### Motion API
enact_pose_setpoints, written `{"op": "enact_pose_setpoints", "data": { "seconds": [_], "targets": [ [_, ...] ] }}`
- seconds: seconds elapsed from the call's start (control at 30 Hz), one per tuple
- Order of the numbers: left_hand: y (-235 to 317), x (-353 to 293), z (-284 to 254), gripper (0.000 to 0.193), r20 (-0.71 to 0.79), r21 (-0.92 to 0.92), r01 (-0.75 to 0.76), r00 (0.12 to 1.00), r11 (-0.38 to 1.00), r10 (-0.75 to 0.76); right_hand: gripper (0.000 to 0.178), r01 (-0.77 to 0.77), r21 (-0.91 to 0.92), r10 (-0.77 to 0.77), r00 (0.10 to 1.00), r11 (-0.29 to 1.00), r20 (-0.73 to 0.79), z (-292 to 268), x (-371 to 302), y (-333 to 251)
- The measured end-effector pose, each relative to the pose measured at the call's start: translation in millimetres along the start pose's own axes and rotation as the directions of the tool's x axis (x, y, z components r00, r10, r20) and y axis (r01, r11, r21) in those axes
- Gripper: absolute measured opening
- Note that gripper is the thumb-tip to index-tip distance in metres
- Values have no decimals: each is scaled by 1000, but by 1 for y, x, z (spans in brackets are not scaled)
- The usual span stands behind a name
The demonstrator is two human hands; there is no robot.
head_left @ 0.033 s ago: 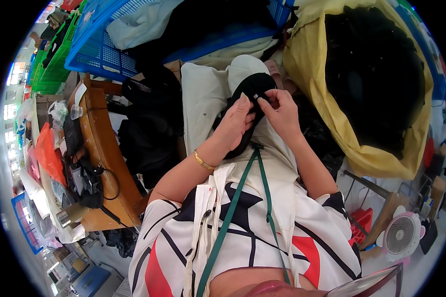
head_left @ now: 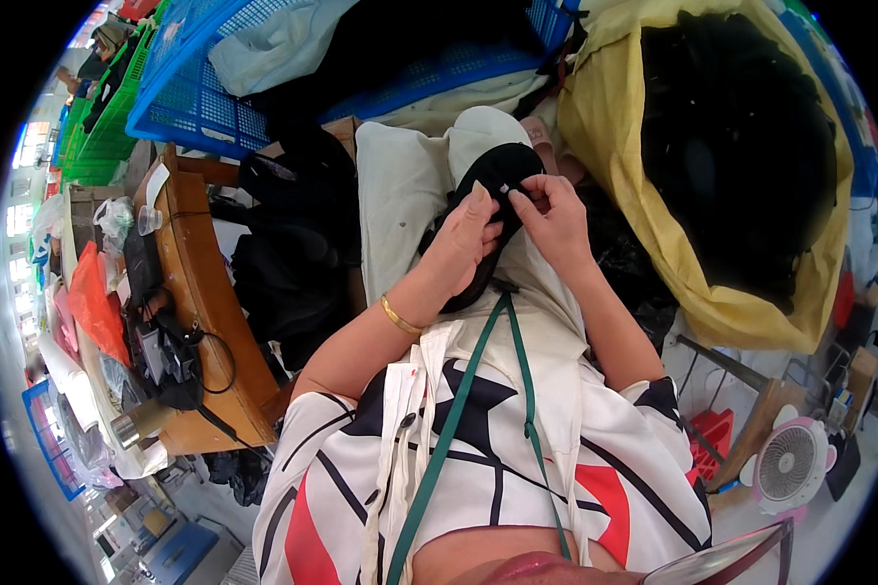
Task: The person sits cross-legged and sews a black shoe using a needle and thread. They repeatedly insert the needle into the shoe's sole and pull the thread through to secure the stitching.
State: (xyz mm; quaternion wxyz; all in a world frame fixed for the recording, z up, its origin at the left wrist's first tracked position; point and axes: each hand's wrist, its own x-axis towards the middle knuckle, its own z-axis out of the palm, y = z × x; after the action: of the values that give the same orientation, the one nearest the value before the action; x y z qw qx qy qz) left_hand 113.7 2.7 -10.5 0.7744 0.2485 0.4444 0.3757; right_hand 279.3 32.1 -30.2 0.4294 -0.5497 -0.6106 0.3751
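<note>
On my lap lies a soft black piece [head_left: 511,162] with a rounded far end, much like a cap; its exact kind is hard to make out. My left hand [head_left: 466,238] grips its left side, thumb on top and fingers curled inward. A pinch of thumb and fingers closes my right hand [head_left: 553,216] on the right side, near a small whitish spot [head_left: 503,189] on the black surface. The near part of the piece runs down under my left wrist. A pale apron [head_left: 400,195] covers my legs beneath it.
A blue plastic crate [head_left: 185,93] with black goods and a pale bag stands ahead. At right is an open yellow sack [head_left: 610,146] of black items. A wooden table [head_left: 205,322] stands left beside a black heap [head_left: 293,273]. A fan [head_left: 790,463] sits at lower right.
</note>
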Motion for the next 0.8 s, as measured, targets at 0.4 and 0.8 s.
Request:
{"op": "enact_pose_setpoints", "data": {
  "seconds": [0.4, 0.8],
  "targets": [
    [2, 8, -11, 87, -85, -80, 50, 995, 996, -57, 17, 14, -47, -14, 1000, 999, -15, 8, 5, 9],
    [-5, 23, -6, 16, -174, 2, -156, 973, 988, 154, 12, 323, -198, -311, 946, 925, 91, -33, 21, -32]
  ]
}}
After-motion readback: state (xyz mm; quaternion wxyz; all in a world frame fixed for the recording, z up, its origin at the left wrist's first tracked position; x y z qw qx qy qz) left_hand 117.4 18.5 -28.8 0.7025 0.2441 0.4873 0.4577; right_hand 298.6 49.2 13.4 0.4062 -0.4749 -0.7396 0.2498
